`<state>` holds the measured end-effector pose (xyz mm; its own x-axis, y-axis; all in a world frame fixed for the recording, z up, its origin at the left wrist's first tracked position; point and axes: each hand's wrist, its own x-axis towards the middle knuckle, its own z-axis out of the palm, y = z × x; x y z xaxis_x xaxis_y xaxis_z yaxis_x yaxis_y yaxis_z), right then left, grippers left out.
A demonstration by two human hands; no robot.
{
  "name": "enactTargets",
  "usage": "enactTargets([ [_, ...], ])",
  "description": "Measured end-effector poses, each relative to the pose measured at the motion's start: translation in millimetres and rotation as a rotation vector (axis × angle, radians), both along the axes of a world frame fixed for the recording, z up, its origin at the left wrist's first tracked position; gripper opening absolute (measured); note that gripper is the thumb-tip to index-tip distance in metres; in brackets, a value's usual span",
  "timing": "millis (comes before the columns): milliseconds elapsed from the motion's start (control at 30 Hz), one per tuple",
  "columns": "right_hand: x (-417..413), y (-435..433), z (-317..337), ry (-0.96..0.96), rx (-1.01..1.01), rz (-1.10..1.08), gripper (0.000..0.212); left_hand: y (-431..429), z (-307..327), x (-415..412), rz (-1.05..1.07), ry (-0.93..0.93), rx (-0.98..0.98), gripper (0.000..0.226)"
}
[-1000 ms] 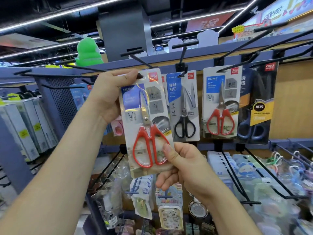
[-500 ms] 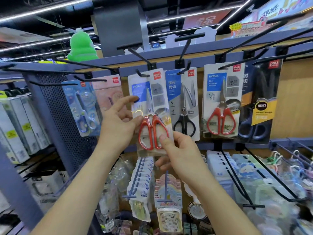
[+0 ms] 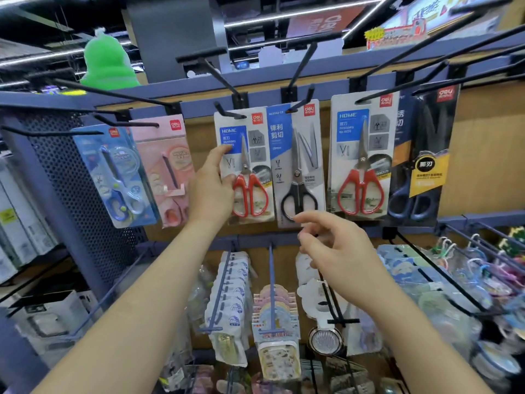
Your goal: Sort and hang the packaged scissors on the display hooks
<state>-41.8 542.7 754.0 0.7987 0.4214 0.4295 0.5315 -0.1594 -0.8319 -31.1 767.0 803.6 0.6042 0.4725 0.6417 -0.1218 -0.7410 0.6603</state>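
Head view: the red-handled scissors pack (image 3: 250, 155) hangs upright on its hook (image 3: 230, 113). The left hand (image 3: 211, 191) lies flat against its left edge; the right hand (image 3: 335, 248) is loosely open, empty, below-right.

Ceiling light strips (image 3: 284, 17), 12 o'clock | dark pillar (image 3: 176, 38), 11 o'clock | wooden back panel (image 3: 488, 152), 3 o'clock | perforated metal panel (image 3: 51, 155), 9 o'clock

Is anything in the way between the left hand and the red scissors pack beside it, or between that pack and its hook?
Nothing visible. The left hand touches the pack, which already hangs on its hook.
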Motion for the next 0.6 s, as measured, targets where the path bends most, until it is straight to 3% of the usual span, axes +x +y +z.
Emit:
enactTargets([
  [133,-11.0,-25.9,0.4,-0.088,-0.151,-0.051,0.023,-1.6,-0.6,-14.1,0.124,0.067,0.099,0.062],
  [233,-26.8,-48.8,0.1,-0.122,-0.240,-0.123,0.019,-15.6,-5.7,-42.3,0.105,0.032,0.175,0.061],
  [300,-41.1,-65.4,-3.1,-0.115,-0.295,-0.159,0.018,-23.7,-13.0,-62.3,0.007,-0.050,0.201,0.049],
  [400,-69.2,-95.7,-12.8,-0.019,-0.312,-0.176,0.025,-43.8,-32.4,-94.9,-0.233,-0.129,0.091,0.030],
  [600,-137.0,-171.4,-57.8,0.072,-0.347,-0.414,0.024,-108.1,-94.5,-148.1,-0.643,-0.020,-0.104,0.026],
])
